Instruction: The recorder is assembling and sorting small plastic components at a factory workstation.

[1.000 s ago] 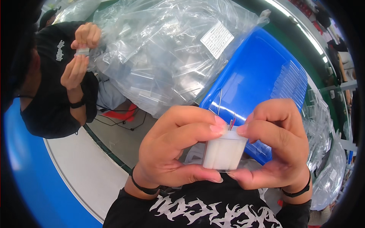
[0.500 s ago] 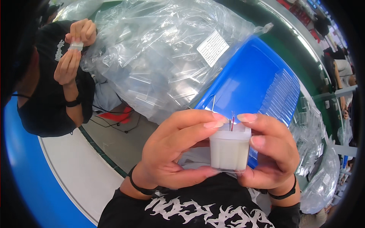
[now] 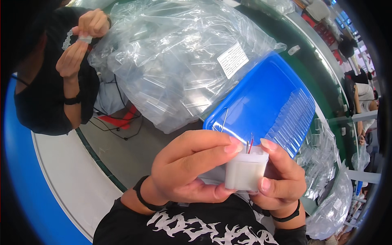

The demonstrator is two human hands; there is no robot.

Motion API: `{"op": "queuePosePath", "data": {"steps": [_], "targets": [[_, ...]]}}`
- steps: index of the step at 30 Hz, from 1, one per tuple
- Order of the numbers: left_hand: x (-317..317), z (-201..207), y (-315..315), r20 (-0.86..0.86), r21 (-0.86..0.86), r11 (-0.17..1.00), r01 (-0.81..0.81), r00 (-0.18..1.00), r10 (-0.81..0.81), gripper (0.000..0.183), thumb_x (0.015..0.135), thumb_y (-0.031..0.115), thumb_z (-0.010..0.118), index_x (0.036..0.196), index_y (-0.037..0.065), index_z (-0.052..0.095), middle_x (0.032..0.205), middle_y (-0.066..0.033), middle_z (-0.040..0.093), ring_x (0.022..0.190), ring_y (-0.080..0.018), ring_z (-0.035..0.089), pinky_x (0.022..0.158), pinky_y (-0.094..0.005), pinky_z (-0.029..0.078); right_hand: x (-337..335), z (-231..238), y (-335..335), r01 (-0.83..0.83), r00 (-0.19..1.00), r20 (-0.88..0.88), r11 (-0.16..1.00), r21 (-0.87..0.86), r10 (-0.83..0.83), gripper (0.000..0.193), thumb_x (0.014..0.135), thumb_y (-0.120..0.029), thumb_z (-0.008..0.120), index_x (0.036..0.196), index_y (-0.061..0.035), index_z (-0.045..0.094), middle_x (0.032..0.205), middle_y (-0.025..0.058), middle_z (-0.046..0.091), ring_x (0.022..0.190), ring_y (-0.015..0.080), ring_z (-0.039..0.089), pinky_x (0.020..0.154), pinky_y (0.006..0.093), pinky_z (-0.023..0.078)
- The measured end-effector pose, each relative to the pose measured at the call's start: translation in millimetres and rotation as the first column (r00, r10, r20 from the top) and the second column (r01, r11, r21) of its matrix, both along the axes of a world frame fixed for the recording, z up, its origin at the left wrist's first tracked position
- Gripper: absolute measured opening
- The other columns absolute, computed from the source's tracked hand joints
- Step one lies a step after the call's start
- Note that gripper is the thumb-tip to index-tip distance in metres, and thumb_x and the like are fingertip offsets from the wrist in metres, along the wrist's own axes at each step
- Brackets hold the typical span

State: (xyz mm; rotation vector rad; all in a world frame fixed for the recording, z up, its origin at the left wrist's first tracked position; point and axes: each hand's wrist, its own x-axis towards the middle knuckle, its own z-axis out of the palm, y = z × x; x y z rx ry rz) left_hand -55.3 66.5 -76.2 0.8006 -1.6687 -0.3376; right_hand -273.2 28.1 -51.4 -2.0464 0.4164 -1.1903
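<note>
The left hand (image 3: 192, 167) is partly closed, with fingertips on the upper rim and thumb at the lower edge of a small container (image 3: 246, 175). The right hand (image 3: 281, 175) is partly curled around the opposite side of the same container, one fingertip raised at the rim and the other digits at the side and base. The container is thus gripped between the two hands; it is roughly upright, with clear walls and a white interior. Thin wires (image 3: 250, 147), one of them red, project from its top between the upper fingertips. A black wristband (image 3: 145, 196) encircles the left wrist. Beyond the fingertips lies a blue tray (image 3: 257, 87), well apart from the container; clear plastic strips (image 3: 292, 120) are ranked along its right side. To the right of the right hand is a heap of clear plastic pieces (image 3: 320, 157). Ahead of the left hand, adjoining the tray, a large clear plastic bag (image 3: 163, 61) bears a white label (image 3: 232, 60). Dark cables (image 3: 126, 136) and a red object (image 3: 122, 118) are located to the left of the left hand. Farther left and ahead, a co-worker's hands (image 3: 72, 59) hold a small pale part (image 3: 85, 39).
</note>
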Motion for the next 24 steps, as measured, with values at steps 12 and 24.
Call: {"op": "queuePosePath", "data": {"steps": [12, 24], "targets": [[1, 16, 1, 0.027, 0.262, 0.965, -0.014, 1.0, 0.007, 0.057, 0.068, 0.014, 0.088, 0.117, -0.008, 0.066, 0.104, -0.0206, 0.071, 0.082, -0.0278, 0.072, 0.074, -0.0341, 0.06, -12, 15, -12, 0.007, 0.959, -0.285, 1.0, -0.002, -0.007, 0.038, 0.076, -0.003, 0.081, 0.113, -0.0016, 0.072, 0.133, 0.0286, 0.061, 0.11, 0.0369, 0.068, 0.084, 0.0371, 0.06], [-1, 6, 6, 0.063, 0.149, 0.981, 0.121, 0.989, -0.132, 0.059, 0.066, 0.011, 0.093, 0.119, 0.006, 0.067, 0.125, -0.0175, 0.062, 0.102, -0.0274, 0.066, 0.079, -0.0349, 0.059, -17, 27, 7, 0.046, 0.997, -0.08, 0.7, 0.712, 0.016, 0.042, 0.092, 0.0, 0.072, 0.13, 0.0039, 0.057, 0.1, 0.0111, 0.073, 0.082, 0.0113, 0.069, 0.071, 0.0241, 0.055]]}}
